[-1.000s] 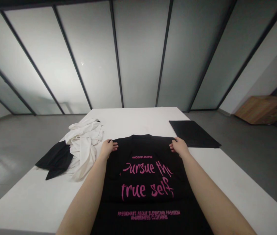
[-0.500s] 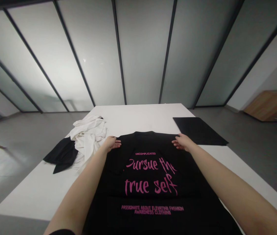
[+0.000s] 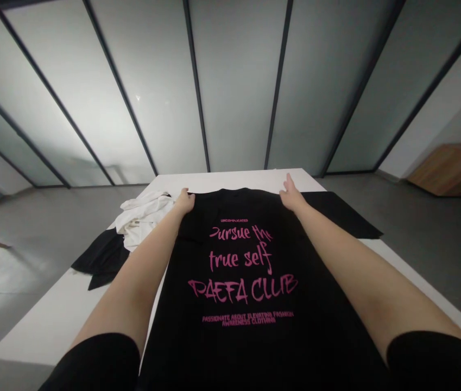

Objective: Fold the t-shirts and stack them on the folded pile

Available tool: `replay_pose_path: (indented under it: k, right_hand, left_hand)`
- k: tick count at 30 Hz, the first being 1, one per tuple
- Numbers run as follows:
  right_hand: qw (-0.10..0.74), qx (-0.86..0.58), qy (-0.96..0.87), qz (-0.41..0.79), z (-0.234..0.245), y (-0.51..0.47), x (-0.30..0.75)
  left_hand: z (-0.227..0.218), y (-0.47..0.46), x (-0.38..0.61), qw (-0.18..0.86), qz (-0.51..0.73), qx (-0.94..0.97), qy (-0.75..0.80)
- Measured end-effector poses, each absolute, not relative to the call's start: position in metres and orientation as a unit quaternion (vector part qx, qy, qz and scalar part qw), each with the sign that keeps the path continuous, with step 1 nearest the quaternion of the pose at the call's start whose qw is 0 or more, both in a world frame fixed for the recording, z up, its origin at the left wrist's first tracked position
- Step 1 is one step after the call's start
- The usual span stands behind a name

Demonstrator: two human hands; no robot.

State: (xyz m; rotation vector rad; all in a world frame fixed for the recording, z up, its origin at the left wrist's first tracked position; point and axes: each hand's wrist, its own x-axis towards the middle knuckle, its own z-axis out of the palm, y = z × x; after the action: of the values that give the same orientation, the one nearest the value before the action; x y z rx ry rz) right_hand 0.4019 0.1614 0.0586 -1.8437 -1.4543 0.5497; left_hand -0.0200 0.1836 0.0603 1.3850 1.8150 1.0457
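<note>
A black T-shirt (image 3: 238, 282) with pink lettering lies spread on the white table (image 3: 46, 326), its collar toward the far side. My left hand (image 3: 184, 202) is at the shirt's far left shoulder, with its fingers curled on the edge. My right hand (image 3: 291, 196) rests on the far right shoulder, its fingers straight and pointing away from me. Both my forearms stretch out over the shirt, and black sleeves show at the bottom corners.
A crumpled white garment (image 3: 143, 214) lies left of the shirt, on top of a dark garment (image 3: 102, 256). A flat black cloth (image 3: 346, 213) lies to the right, partly under the shirt. A wooden cabinet (image 3: 450, 169) stands far right on the grey floor.
My hands have moved farther away along the table, with the shirt's collar and shoulders going with them. More of the shirt lies flat, and a line of print, "PAEFA CLUB", now shows.
</note>
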Motion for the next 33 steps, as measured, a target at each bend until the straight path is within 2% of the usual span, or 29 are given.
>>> replay_pose_path:
  k: [3,8,12,16,19,21,23,27,33]
  right_hand:
    - [0.347,-0.66,-0.647,0.157,0.048,0.15,0.381]
    - [0.219,-0.631,-0.73,0.147,0.006,0.103,0.344]
    - [0.141,-0.675,-0.715,0.12,-0.026,0.059,0.349]
    - [0.167,-0.635,-0.739,0.151,-0.037,0.025,0.38]
    - [0.232,-0.619,-0.726,0.187,-0.032,0.015,0.403]
    - [0.278,-0.649,-0.69,0.16,-0.027,0.014,0.416]
    - [0.294,-0.703,-0.639,0.105,-0.024,0.016,0.426]
    - [0.232,-0.781,-0.576,0.063,-0.023,0.024,0.44]
    - [0.12,-0.821,-0.544,0.125,-0.011,0.053,0.441]
  left_hand:
    - [0.056,0.172,0.005,0.181,0.36,0.645,0.649]
    - [0.015,0.112,0.048,0.055,0.214,0.717,0.662]
    - [-0.017,0.061,0.043,0.09,0.222,0.665,0.707]
    - [-0.023,0.032,0.007,0.174,0.327,0.681,0.632]
    - [-0.018,0.024,-0.015,0.092,0.29,0.653,0.694]
    - [-0.017,0.024,-0.024,0.01,0.224,0.616,0.756]
    - [-0.016,0.027,-0.03,-0.023,0.185,0.586,0.789]
    - [-0.015,0.039,-0.041,0.061,0.156,0.557,0.814]
    - [-0.009,0.07,-0.048,0.112,0.16,0.545,0.816]
